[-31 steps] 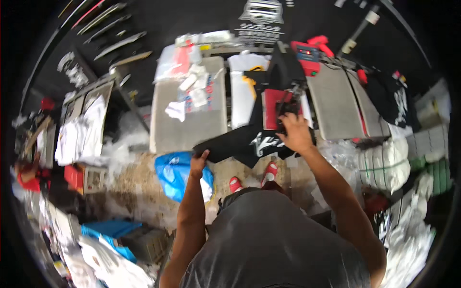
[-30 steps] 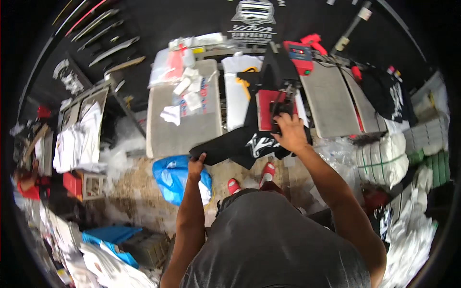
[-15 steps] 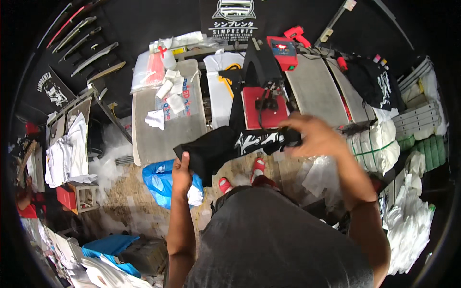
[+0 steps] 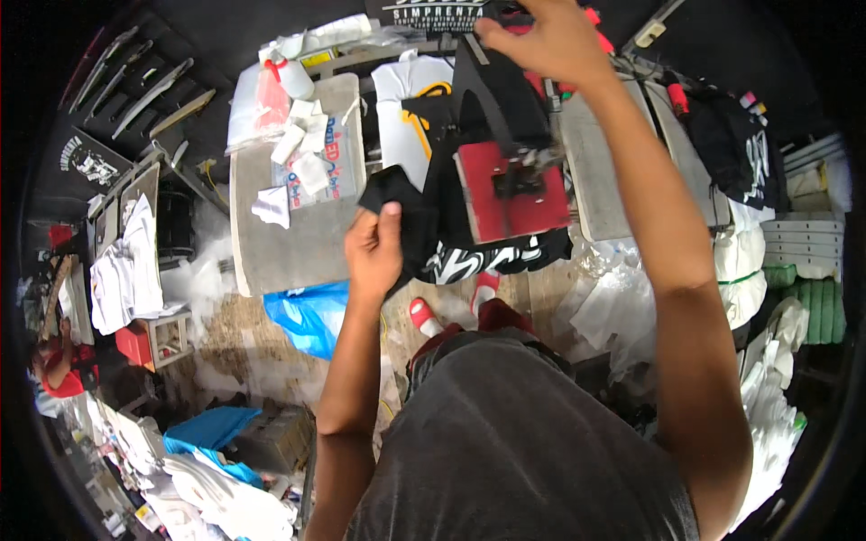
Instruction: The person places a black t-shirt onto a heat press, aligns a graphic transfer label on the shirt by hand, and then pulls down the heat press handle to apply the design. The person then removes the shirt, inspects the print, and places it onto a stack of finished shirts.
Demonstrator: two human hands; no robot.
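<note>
Garment, black with a white print (image 4: 487,260), lies at frame centre, partly beneath the red plate (image 4: 487,194) of a heat press. Its lower, printed strip has its long axis roughly left to right, rising slightly toward the right, and hangs over the near edge of the press. The other end, a dark flap, is drawn up and points to the upper left.

Left hand (image 4: 373,243): clamped on that flap, thumb on the near face. Right hand (image 4: 559,45): top of frame, in front of the black press arm (image 4: 487,99); thumb apart from the fingers, which meet the upper frame edge; cannot tell whether it grips anything.

Surface: grey platen (image 4: 298,234) left of centre, bearing white paper scraps (image 4: 311,171) and, at its far end, a spray bottle (image 4: 296,79). White garment with yellow trim (image 4: 397,135) between platen and press. Second grey platen (image 4: 600,171) right of the press.

Room: black wall, long narrow strips (image 4: 167,99) mounted at upper left. Blue plastic bag (image 4: 307,320) on the stained floor (image 4: 244,338), below the left platen. Red slippers (image 4: 421,314) at lower centre. Co-worker's red clothing (image 4: 65,380) at far left.
</note>
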